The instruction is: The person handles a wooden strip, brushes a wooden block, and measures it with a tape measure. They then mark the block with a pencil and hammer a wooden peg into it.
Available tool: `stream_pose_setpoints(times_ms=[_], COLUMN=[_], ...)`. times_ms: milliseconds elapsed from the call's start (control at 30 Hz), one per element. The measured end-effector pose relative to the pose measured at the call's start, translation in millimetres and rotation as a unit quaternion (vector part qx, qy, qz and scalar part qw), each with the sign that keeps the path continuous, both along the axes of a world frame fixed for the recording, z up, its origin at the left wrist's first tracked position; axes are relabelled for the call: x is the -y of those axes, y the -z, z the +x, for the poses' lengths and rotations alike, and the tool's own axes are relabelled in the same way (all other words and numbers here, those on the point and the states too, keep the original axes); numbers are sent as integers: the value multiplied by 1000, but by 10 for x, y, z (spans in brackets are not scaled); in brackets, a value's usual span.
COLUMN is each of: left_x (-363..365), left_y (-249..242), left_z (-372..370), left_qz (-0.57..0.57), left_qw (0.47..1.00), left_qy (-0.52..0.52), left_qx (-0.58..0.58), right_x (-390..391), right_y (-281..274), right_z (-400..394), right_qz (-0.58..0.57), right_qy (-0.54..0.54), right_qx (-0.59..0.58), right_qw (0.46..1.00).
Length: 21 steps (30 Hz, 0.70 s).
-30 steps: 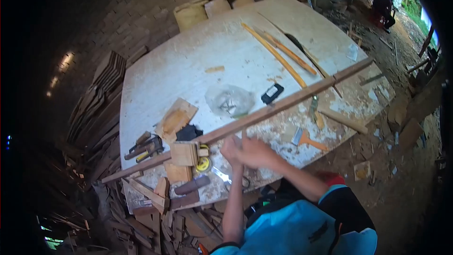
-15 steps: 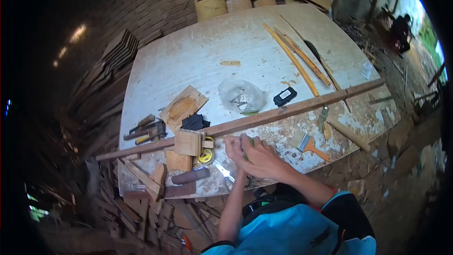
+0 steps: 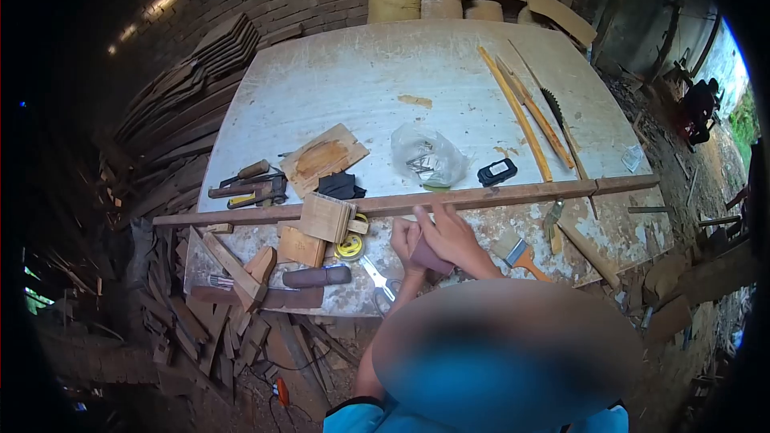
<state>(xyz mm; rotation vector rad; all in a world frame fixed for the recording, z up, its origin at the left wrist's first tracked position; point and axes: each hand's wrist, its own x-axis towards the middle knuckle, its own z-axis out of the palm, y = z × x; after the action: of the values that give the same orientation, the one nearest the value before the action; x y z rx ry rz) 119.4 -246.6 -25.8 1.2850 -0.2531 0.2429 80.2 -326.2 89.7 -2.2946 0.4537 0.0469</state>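
Note:
Both hands meet over the near edge of the worktable. My left hand (image 3: 407,242) is closed around one side of a brownish-purple piece (image 3: 431,257), perhaps sandpaper or cloth. My right hand (image 3: 451,236) lies over its other side, fingers bent against it. Just left of them are scissors (image 3: 377,277), a yellow tape measure (image 3: 350,246) and stacked wooden blocks (image 3: 325,218). Behind the hands runs a long brown wooden bar (image 3: 385,205). To their right lies a brush (image 3: 523,259) with an orange handle.
A plastic bag of nails (image 3: 428,157), a black device (image 3: 497,171), a hammer (image 3: 588,252) and long wooden strips (image 3: 517,116) lie on the worktable (image 3: 337,72). Wood scraps cover the floor. A person (image 3: 699,112) is far off at the right.
The view has shifted, and a blurred patch now covers my torso. My hands have turned, and the brownish-purple piece now shows between them, where a bit of green showed before.

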Motion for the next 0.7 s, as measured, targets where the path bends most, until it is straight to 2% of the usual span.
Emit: stream_pose_setpoints(times_ms=[67,100,200,233,367,467,500,600,700], left_x=[8,28,94,131,288,371,387,374,413], left_y=[2,-61,-90,-89,70,32,9,-61,-173], left_z=[12,-3,-3,4,67,86,102,100,83], left_qz=[15,20,27,46,60,129,136,160,159], left_qw=[1000,1000,1000,999,998,992,991,987,987], left_qy=[-11,-11,2,-2,14,-8,-5,1,-3], left_qx=[12,15,3,9,-17,-8,-12,-30,-34], right_x=[16,50,88,96,-54,-116,-60,126,62], right_y=[120,118,-11,-6,-286,-7,-95,-129,77], right_z=[9,9,-101,-121,-358,-416,-427,-392,-448], right_qz=[-33,-12,-169,-175,-137,-190,-71,23,-151], right_qy=[39,36,39,20,-70,-31,-43,-71,-82], right_qx=[130,195,293,316,169,212,129,65,138], right_qw=[990,980,940,932,973,958,988,995,975])
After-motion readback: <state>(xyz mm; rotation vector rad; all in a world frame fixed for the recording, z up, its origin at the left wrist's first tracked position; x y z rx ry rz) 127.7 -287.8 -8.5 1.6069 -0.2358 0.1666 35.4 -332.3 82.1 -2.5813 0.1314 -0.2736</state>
